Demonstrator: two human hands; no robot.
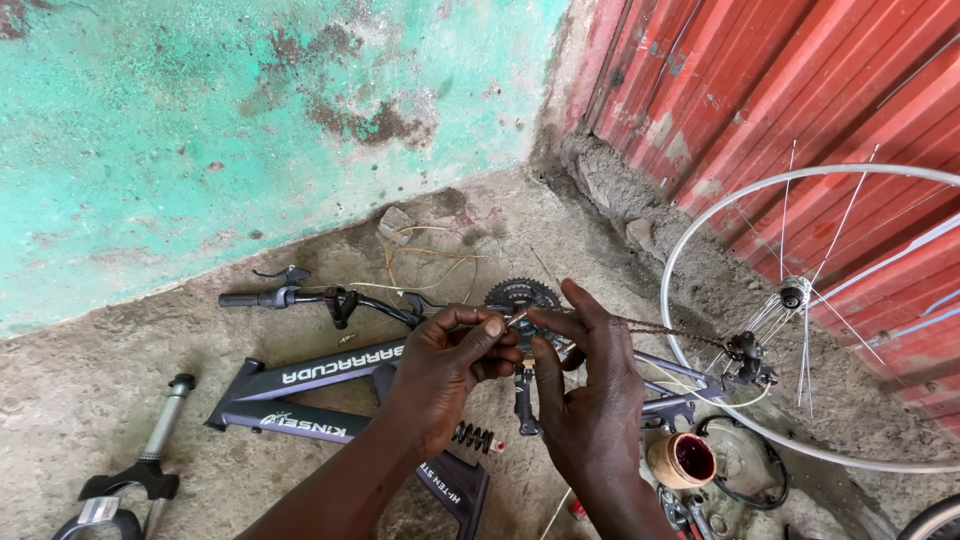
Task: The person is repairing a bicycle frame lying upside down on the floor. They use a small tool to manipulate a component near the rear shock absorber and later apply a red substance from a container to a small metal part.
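Note:
My left hand [445,375] and my right hand [590,385] meet in the middle of the view, above a dark purple bicycle frame [320,375] lying on the ground. Between the fingertips of both hands sits a small thin metal part [517,319]; its exact kind is too small to tell. Just behind the hands are the toothed chainring [520,294] and a rusty chain [670,332] that runs right toward the rear derailleur [750,355]. A crank arm [525,405] hangs below the hands.
Black handlebars with a grip [290,298] lie left of the chainring. A silver spoked wheel [790,300] leans against the red corrugated wall. A suspension fork [140,470] lies at the bottom left. A small pot of red grease [685,460] and coiled cable sit at the bottom right.

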